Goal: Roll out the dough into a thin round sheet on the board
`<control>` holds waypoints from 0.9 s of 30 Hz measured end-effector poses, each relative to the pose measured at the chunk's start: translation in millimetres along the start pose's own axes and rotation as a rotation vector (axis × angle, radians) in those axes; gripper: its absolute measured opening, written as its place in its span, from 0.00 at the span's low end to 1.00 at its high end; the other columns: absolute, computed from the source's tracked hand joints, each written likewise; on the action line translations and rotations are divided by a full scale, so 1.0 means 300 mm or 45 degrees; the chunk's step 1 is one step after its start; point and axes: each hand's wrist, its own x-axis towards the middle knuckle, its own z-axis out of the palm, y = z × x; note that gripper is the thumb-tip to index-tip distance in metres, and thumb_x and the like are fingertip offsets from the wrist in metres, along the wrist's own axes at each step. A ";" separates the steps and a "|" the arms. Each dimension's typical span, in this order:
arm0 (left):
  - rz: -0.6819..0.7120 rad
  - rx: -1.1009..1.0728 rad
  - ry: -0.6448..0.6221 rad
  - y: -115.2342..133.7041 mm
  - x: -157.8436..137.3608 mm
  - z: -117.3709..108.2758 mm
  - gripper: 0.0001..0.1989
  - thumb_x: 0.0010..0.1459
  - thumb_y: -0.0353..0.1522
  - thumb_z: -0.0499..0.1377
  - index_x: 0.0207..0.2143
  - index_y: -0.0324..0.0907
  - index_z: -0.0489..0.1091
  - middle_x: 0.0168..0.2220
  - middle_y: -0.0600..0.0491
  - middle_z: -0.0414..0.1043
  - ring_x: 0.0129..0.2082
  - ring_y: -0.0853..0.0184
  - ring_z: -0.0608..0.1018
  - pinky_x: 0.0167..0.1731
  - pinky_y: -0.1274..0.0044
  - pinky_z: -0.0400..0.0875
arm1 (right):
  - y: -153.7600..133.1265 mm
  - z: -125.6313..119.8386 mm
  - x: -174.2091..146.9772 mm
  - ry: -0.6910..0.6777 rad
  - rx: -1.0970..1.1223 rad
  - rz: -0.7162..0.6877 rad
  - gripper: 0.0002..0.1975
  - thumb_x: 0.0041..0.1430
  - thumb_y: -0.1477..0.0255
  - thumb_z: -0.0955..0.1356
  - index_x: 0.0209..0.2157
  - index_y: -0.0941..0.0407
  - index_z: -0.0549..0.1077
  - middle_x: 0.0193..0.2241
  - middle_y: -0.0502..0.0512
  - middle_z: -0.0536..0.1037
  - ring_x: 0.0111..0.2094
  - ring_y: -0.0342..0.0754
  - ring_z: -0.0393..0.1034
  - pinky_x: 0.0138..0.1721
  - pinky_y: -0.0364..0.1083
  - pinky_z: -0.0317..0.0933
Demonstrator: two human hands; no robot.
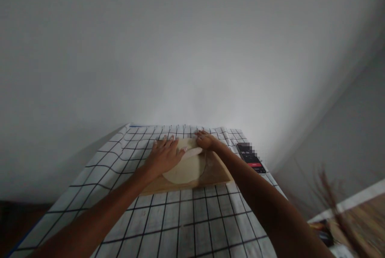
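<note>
Two flat palms are pressed on a rolling pin (191,153) over the dough (186,169): left hand (164,154) at nine o'clock, right hand (206,141) at one. Rolling-out appears underway on the wooden board (218,174); even pressure is needed next.

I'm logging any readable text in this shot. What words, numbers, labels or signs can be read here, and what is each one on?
Nothing here can be read for certain.
Phone on the checked cloth: pale digits on the dark screen, too small and blurred to read; its top corner is pixelated, and a red bar below shows no legible text.
Dough, wooden board, left hand, right hand: no text.
</note>
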 end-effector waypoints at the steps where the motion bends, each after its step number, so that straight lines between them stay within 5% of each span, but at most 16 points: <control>1: 0.019 -0.006 0.018 0.012 -0.010 -0.002 0.31 0.66 0.48 0.47 0.62 0.37 0.61 0.65 0.36 0.59 0.66 0.43 0.58 0.60 0.47 0.50 | 0.002 0.004 -0.029 -0.005 -0.019 -0.016 0.18 0.66 0.70 0.60 0.54 0.56 0.72 0.60 0.57 0.70 0.63 0.51 0.58 0.64 0.56 0.51; 7: 0.139 -0.059 0.081 0.086 -0.118 -0.049 0.27 0.65 0.47 0.48 0.62 0.45 0.62 0.65 0.45 0.60 0.66 0.48 0.60 0.63 0.49 0.46 | -0.054 0.008 -0.269 0.126 -0.075 0.073 0.23 0.72 0.67 0.53 0.63 0.57 0.62 0.65 0.61 0.60 0.68 0.54 0.47 0.66 0.60 0.46; 12: 0.296 -0.088 0.122 0.147 -0.304 -0.098 0.31 0.67 0.42 0.48 0.69 0.48 0.48 0.67 0.49 0.55 0.66 0.52 0.61 0.64 0.52 0.47 | -0.141 0.010 -0.503 0.215 0.019 0.022 0.24 0.73 0.64 0.52 0.64 0.53 0.60 0.66 0.56 0.58 0.69 0.52 0.46 0.65 0.58 0.49; 16: 0.405 -0.051 0.174 0.156 -0.388 -0.114 0.33 0.67 0.42 0.49 0.70 0.48 0.43 0.68 0.51 0.53 0.67 0.54 0.58 0.66 0.53 0.42 | -0.164 0.028 -0.594 0.257 0.053 0.042 0.24 0.72 0.61 0.55 0.65 0.52 0.59 0.67 0.53 0.58 0.69 0.53 0.44 0.66 0.59 0.46; 22: 0.412 -0.030 0.136 0.097 -0.274 -0.100 0.27 0.69 0.39 0.45 0.69 0.51 0.50 0.66 0.50 0.59 0.64 0.57 0.64 0.64 0.58 0.53 | -0.143 -0.006 -0.527 0.239 0.097 -0.031 0.23 0.72 0.60 0.56 0.61 0.52 0.65 0.63 0.55 0.65 0.66 0.51 0.52 0.65 0.55 0.51; 27: 0.347 0.032 0.112 0.063 -0.107 -0.068 0.23 0.69 0.39 0.45 0.64 0.51 0.59 0.65 0.51 0.61 0.65 0.55 0.62 0.63 0.54 0.51 | -0.118 -0.005 -0.462 0.211 0.133 -0.102 0.19 0.72 0.62 0.56 0.52 0.48 0.73 0.59 0.53 0.71 0.63 0.49 0.59 0.64 0.54 0.53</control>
